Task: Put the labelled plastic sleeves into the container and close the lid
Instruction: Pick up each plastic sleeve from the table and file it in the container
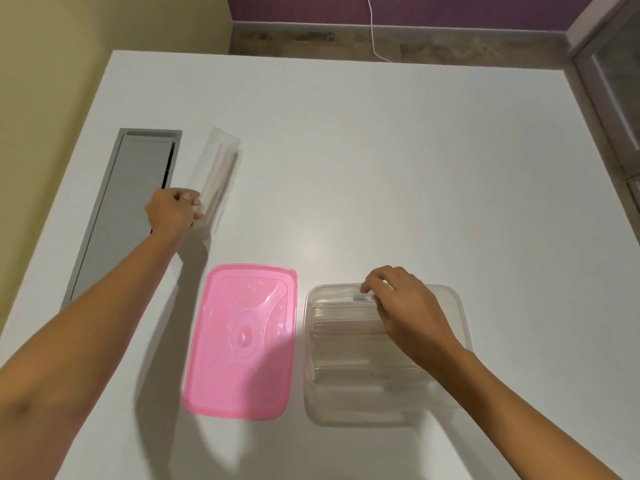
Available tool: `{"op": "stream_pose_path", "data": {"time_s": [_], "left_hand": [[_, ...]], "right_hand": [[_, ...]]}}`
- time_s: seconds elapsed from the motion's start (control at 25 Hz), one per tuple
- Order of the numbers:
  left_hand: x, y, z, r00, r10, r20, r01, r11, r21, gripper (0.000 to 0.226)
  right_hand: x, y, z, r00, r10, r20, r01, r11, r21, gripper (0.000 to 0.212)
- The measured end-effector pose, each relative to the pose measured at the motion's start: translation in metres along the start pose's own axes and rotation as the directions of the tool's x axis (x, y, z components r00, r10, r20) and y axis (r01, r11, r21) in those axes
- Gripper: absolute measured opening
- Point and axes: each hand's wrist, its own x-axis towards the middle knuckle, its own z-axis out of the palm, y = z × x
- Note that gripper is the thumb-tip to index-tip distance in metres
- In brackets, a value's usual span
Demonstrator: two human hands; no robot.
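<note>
A clear plastic container stands near the table's front, right of centre, with several clear sleeves lying flat inside it. My right hand reaches into the container and pinches the far end of the top sleeve. The pink lid lies flat on the table just left of the container. Further back on the left, my left hand grips the near end of another clear plastic sleeve, which is blurred and slants away from me.
A grey metal cable hatch is set into the white table at the left. A white cable hangs by the purple wall behind. A glass door frame stands at the right.
</note>
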Motion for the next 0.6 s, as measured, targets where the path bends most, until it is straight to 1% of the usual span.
{"op": "stream_pose_path", "data": {"time_s": [0.08, 0.12, 0.2, 0.28, 0.36, 0.44, 0.52, 0.6], "left_hand": [[-0.017, 0.011, -0.003, 0.979, -0.078, 0.188, 0.095, 0.992, -0.081, 0.029], [-0.027, 0.018, -0.006, 0.949, -0.111, 0.295, 0.147, 0.984, -0.102, 0.029], [-0.049, 0.030, -0.011, 0.857, -0.137, 0.496, 0.245, 0.956, -0.160, 0.029], [-0.075, 0.041, -0.016, 0.771, -0.136, 0.622, 0.293, 0.943, -0.156, 0.029], [-0.103, 0.051, -0.019, 0.704, -0.126, 0.699, 0.256, 0.963, -0.084, 0.031], [-0.131, 0.057, -0.021, 0.644, -0.107, 0.757, 0.184, 0.983, -0.018, 0.032], [-0.157, 0.058, -0.022, 0.582, -0.076, 0.810, 0.090, 0.996, 0.029, 0.031], [-0.176, 0.056, -0.023, 0.524, -0.046, 0.850, -0.017, 0.998, 0.064, 0.031]], "right_hand": [[0.000, -0.007, -0.007, 1.000, -0.022, -0.010, 0.022, 1.000, 0.011, 0.036], [0.001, -0.010, -0.011, 0.999, -0.036, -0.023, 0.036, 0.999, 0.022, 0.038], [0.005, -0.016, -0.020, 0.995, -0.063, -0.071, 0.066, 0.997, 0.041, 0.043], [0.010, -0.022, -0.033, 0.983, -0.101, -0.151, 0.107, 0.994, 0.036, 0.053], [0.017, -0.027, -0.046, 0.967, -0.143, -0.213, 0.149, 0.989, 0.010, 0.068], [0.022, -0.030, -0.059, 0.965, -0.166, -0.201, 0.164, 0.986, -0.029, 0.084], [0.023, -0.029, -0.069, 0.976, -0.198, -0.095, 0.191, 0.979, -0.072, 0.095], [0.018, -0.025, -0.073, 0.970, -0.236, 0.061, 0.240, 0.968, -0.069, 0.095]]}}
